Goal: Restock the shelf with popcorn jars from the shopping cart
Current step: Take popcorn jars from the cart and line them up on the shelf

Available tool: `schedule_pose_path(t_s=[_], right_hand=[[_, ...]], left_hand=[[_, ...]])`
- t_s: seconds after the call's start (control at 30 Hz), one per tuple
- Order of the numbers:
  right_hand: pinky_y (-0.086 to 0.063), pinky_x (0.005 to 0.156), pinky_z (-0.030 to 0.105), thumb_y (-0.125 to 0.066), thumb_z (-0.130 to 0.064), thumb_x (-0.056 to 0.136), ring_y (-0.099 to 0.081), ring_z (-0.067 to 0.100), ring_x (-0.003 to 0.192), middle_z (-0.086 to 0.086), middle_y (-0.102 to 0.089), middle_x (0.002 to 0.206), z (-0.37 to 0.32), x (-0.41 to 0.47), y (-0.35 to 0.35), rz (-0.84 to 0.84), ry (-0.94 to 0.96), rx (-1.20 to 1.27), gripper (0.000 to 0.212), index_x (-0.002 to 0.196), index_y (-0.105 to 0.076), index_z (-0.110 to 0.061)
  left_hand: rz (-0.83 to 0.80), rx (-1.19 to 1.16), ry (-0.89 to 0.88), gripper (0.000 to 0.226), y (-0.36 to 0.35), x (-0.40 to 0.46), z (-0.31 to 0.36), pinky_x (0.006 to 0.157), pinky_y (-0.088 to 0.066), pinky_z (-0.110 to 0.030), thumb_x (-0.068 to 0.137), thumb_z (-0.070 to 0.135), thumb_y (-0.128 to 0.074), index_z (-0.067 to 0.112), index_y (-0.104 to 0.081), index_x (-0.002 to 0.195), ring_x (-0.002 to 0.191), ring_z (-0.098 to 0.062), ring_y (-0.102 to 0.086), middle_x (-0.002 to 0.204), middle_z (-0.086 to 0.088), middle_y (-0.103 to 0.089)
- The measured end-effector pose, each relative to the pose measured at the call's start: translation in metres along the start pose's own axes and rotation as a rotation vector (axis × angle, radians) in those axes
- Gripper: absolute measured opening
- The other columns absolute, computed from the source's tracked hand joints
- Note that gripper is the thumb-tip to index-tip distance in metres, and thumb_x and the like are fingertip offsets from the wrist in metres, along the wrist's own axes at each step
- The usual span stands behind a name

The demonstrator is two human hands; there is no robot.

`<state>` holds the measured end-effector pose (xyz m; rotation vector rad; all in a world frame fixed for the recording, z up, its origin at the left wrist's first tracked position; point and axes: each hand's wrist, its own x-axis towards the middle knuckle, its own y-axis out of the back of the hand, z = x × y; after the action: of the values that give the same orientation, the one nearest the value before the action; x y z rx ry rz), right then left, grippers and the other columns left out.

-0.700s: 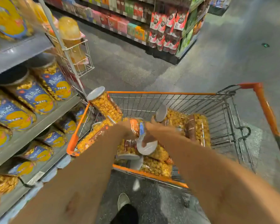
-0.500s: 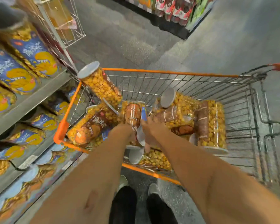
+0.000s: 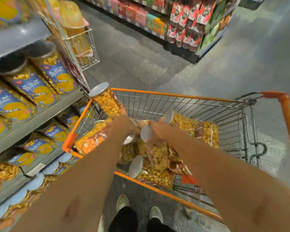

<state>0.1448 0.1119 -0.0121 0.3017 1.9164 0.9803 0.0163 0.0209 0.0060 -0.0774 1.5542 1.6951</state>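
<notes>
Jar retrieval from orange wire shopping cart [image 3: 174, 95]

Clear popcorn jars [image 3: 146, 134] are reached by left hand [image 3: 122, 124] and right hand [image 3: 157, 129]; grip indeterminable; firm enclosure is advised before lifting.

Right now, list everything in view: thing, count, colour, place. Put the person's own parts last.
shopping cart: one, orange rim with grey wire, centre.
popcorn jars in the cart: several, exact count unclear, clear with grey lids and brown labels; one stands tilted at the far left corner.
shelf: one unit, grey, left side.
blue-label popcorn jars: many, on the shelf tiers.
wire rack: one, white, at the shelf end, holding yellow packs.
far aisle shelf: one, stocked with red, pink and green packs.
shoes: two, pale, on the grey floor.
left hand: grip on a jar in the cart.
right hand: grip on a jar; fingers blurred.
</notes>
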Motion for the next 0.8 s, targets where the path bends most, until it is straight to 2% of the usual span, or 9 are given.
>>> schedule_pose_path(t_s=[0.07,0.13,0.27,0.33,0.43,0.53,0.67,0.73,0.8], right_hand=[[-0.027,0.118,0.058,-0.076,-0.058,0.072,-0.022,0.042,0.149,0.016,-0.028,0.160,-0.006,-0.012,0.037,0.015,0.024,0.036,0.098,0.151,-0.034,-0.020],[-0.032,0.118,0.051,-0.082,-0.051,0.072,-0.025,0.036,0.151,0.012,-0.031,0.160,-0.016,-0.031,0.076,0.066,0.111,0.247,0.103,0.155,-0.033,-0.016],[-0.044,0.105,0.034,-0.089,-0.041,0.070,-0.048,0.027,0.135,0.006,-0.049,0.145,-0.032,-0.075,0.138,0.340,0.208,0.544,0.088,0.145,-0.051,-0.018],[-0.047,0.102,0.035,-0.090,-0.046,0.065,-0.052,0.026,0.130,0.006,-0.052,0.142,-0.042,-0.095,0.161,0.447,0.253,0.678,0.088,0.140,-0.055,-0.019],[-0.045,0.091,0.030,-0.090,-0.050,0.064,-0.053,0.021,0.124,0.005,-0.052,0.142,-0.064,-0.125,0.191,0.519,0.376,0.892,0.087,0.138,-0.056,-0.021],[-0.048,0.083,0.026,-0.090,-0.048,0.065,-0.057,0.018,0.113,0.005,-0.055,0.133,-0.090,-0.148,0.218,0.508,0.475,1.048,0.086,0.137,-0.053,-0.019],[-0.051,0.081,0.027,-0.091,-0.054,0.058,-0.061,0.016,0.107,0.000,-0.060,0.122,-0.129,-0.178,0.257,0.518,0.598,1.092,0.087,0.129,-0.056,-0.019],[-0.056,0.078,0.028,-0.090,-0.055,0.057,-0.068,0.016,0.101,-0.001,-0.069,0.113,-0.152,-0.194,0.278,0.533,0.666,1.103,0.075,0.119,-0.065,-0.018],[-0.061,0.084,0.038,-0.089,-0.053,0.059,-0.074,0.019,0.095,0.001,-0.077,0.101,-0.180,-0.213,0.298,0.512,0.770,1.130,0.060,0.106,-0.074,-0.019]], left_hand=[[0.029,-0.029,-0.048,0.126,0.030,-0.019,0.011,0.116,-0.029,-0.053,0.067,0.060,-0.079,0.013,-0.005,0.158,0.145,-0.043,-0.027,0.158,-0.022,-0.021],[0.077,-0.069,-0.123,0.136,0.061,-0.034,0.015,0.116,-0.031,-0.052,0.056,0.064,-0.082,0.013,-0.006,0.157,0.146,-0.040,-0.027,0.159,-0.020,-0.024],[0.154,-0.083,-0.205,0.128,0.136,-0.066,0.020,0.092,-0.051,-0.043,0.025,0.072,-0.067,0.009,-0.047,0.135,0.119,-0.040,-0.056,0.134,-0.020,-0.056],[0.193,-0.054,-0.251,0.105,0.178,-0.085,0.026,0.073,-0.048,-0.035,0.037,0.071,-0.071,0.006,-0.061,0.118,0.099,-0.034,-0.060,0.121,-0.018,-0.065],[0.276,-0.067,-0.341,0.071,0.238,-0.118,0.038,0.076,-0.046,-0.032,0.068,0.056,-0.077,0.005,-0.066,0.116,0.104,-0.032,-0.061,0.117,-0.013,-0.066],[0.356,-0.039,-0.386,0.065,0.288,-0.155,0.045,0.071,-0.042,-0.029,0.060,0.061,-0.070,0.013,-0.071,0.104,0.092,-0.024,-0.059,0.104,-0.008,-0.066],[0.451,0.014,-0.367,0.060,0.346,-0.199,0.032,0.067,-0.047,-0.035,0.077,0.056,-0.072,0.009,-0.073,0.113,0.099,-0.031,-0.065,0.101,-0.016,-0.070],[0.498,-0.005,-0.359,0.058,0.378,-0.224,0.019,0.077,-0.052,-0.039,0.078,0.056,-0.070,0.006,-0.073,0.107,0.102,-0.034,-0.066,0.102,-0.021,-0.070],[0.503,0.005,-0.354,0.049,0.412,-0.253,0.004,0.073,-0.049,-0.033,0.082,0.052,-0.070,0.004,-0.072,0.096,0.088,-0.030,-0.062,0.092,-0.017,-0.066]])
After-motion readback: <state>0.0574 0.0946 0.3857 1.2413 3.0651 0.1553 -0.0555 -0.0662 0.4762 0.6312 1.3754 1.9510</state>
